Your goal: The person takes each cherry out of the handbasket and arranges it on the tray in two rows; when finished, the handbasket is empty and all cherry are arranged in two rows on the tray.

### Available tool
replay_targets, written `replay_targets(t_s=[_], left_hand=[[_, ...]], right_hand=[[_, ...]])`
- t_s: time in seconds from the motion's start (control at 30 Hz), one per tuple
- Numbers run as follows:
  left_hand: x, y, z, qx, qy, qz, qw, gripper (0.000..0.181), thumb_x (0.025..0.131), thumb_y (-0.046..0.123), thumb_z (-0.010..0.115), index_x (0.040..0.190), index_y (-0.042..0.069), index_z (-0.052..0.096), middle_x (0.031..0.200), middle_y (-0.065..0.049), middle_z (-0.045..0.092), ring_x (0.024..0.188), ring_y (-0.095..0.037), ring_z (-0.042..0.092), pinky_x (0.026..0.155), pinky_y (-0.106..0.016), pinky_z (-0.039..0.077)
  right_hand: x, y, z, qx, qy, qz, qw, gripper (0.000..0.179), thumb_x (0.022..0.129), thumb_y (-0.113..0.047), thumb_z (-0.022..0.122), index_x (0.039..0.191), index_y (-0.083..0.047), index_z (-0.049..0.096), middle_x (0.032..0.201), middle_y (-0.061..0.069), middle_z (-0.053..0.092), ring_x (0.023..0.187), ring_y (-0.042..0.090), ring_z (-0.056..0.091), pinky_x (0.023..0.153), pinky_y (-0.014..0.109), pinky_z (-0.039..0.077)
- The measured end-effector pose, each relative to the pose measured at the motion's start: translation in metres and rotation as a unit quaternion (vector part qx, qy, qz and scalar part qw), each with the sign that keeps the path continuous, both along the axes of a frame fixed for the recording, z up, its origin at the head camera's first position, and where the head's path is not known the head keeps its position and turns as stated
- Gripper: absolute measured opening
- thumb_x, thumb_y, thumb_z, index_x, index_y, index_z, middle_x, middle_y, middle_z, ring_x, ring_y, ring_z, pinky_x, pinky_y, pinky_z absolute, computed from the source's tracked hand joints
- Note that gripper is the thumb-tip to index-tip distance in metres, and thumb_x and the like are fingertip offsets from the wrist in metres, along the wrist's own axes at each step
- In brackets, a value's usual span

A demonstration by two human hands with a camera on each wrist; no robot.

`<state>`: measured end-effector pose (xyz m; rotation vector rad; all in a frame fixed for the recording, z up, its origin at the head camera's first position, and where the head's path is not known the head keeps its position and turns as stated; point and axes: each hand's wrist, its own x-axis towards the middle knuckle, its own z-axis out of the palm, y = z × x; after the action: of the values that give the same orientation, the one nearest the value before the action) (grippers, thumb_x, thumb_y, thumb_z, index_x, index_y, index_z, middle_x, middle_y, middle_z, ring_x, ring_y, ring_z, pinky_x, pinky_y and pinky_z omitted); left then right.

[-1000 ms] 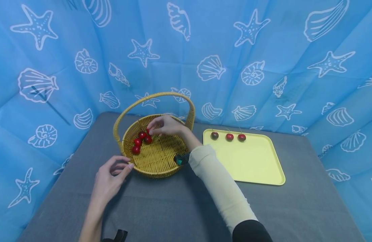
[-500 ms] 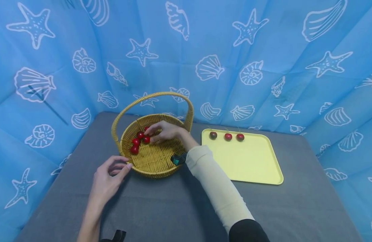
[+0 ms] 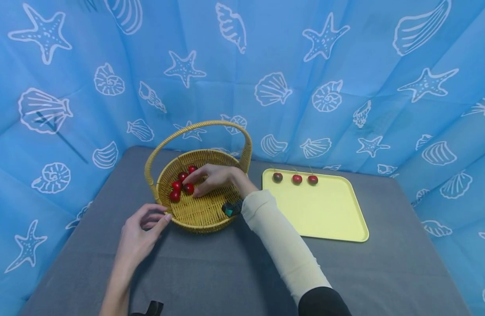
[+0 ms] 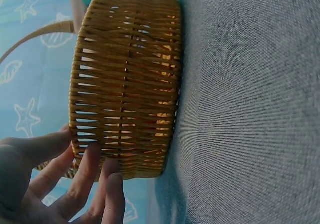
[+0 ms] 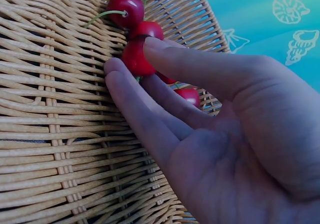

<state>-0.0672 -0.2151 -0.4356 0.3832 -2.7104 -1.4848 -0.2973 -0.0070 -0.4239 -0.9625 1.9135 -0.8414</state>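
Nearer the front edge than half a second ago, in the head view, are the right hand [image 3: 211, 177] and the cherry [image 3: 188, 189] at its fingertips, inside the basket [image 3: 199, 228]. Light fingertips should serve best (round fruit likely rolls), sparing the other cherries [image 3: 182, 176]; bare weave [image 3: 195, 210] in front offers room, while the handle [image 3: 211, 123] rises just beside the wrist. Right wrist view: fingers partly open, thumb against the cherry; I cannot tell whether it is pinched. Left wrist view: the left hand [image 4: 65, 181] grips the rim [image 4: 73, 92], fingers against the outer wall.

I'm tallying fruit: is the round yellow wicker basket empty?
Not empty: round red cherries lie inside the basket, leaving much woven floor bare.
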Motion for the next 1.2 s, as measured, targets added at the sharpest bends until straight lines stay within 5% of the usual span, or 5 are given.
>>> replay_targets(t_s=[0.17, 0.5, 0.67, 1.0, 1.2], left_hand=[[0.0, 0.001, 0.0, -0.002, 0.01, 0.001, 0.9999, 0.038, 0.105, 0.039, 0.074, 0.134, 0.016, 0.068, 0.123, -0.015, 0.081, 0.107, -0.028, 0.079, 0.072, -0.026, 0.058], [0.0, 0.002, 0.0, -0.004, 0.019, 0.007, 0.9998, 0.033, 0.105, 0.035, 0.075, 0.131, 0.016, 0.069, 0.118, -0.015, 0.082, 0.101, -0.028, 0.08, 0.068, -0.026, 0.059], [-0.001, 0.003, 0.0, -0.003, 0.023, 0.008, 0.9997, 0.035, 0.104, 0.036, 0.076, 0.131, 0.015, 0.069, 0.118, -0.016, 0.082, 0.101, -0.027, 0.08, 0.068, -0.025, 0.058], [0.0, 0.002, 0.0, -0.008, 0.026, 0.009, 0.9996, 0.035, 0.104, 0.037, 0.076, 0.131, 0.016, 0.07, 0.119, -0.015, 0.082, 0.104, -0.027, 0.079, 0.072, -0.024, 0.057], [0.0, 0.002, -0.001, -0.007, 0.033, 0.007, 0.9994, 0.035, 0.103, 0.037, 0.076, 0.131, 0.016, 0.07, 0.118, -0.014, 0.083, 0.103, -0.026, 0.079, 0.071, -0.024, 0.057]], right_hand=[[0.0, -0.001, 0.0, 0.007, 0.009, 0.003, 0.9999, 0.05, 0.103, -0.023, 0.074, 0.152, -0.021, 0.063, 0.161, 0.004, 0.059, 0.151, 0.023, 0.053, 0.124, 0.042, 0.046], [0.001, 0.0, 0.007, -0.044, 0.033, -0.061, 0.9966, 0.035, 0.102, -0.021, 0.078, 0.135, -0.011, 0.072, 0.145, 0.004, 0.067, 0.14, 0.021, 0.058, 0.114, 0.038, 0.053], [-0.001, 0.005, 0.018, -0.084, 0.056, -0.051, 0.9935, 0.037, 0.102, -0.02, 0.078, 0.135, -0.005, 0.072, 0.141, 0.008, 0.07, 0.135, 0.022, 0.062, 0.104, 0.033, 0.058], [0.003, 0.041, 0.044, -0.112, 0.074, -0.04, 0.9902, 0.039, 0.102, -0.018, 0.077, 0.139, -0.008, 0.069, 0.146, 0.006, 0.067, 0.139, 0.025, 0.063, 0.103, 0.034, 0.062], [0.015, 0.063, 0.063, -0.113, 0.077, -0.04, 0.9897, 0.044, 0.102, -0.015, 0.077, 0.144, -0.008, 0.067, 0.15, 0.013, 0.067, 0.122, 0.026, 0.077, 0.103, 0.033, 0.062]])
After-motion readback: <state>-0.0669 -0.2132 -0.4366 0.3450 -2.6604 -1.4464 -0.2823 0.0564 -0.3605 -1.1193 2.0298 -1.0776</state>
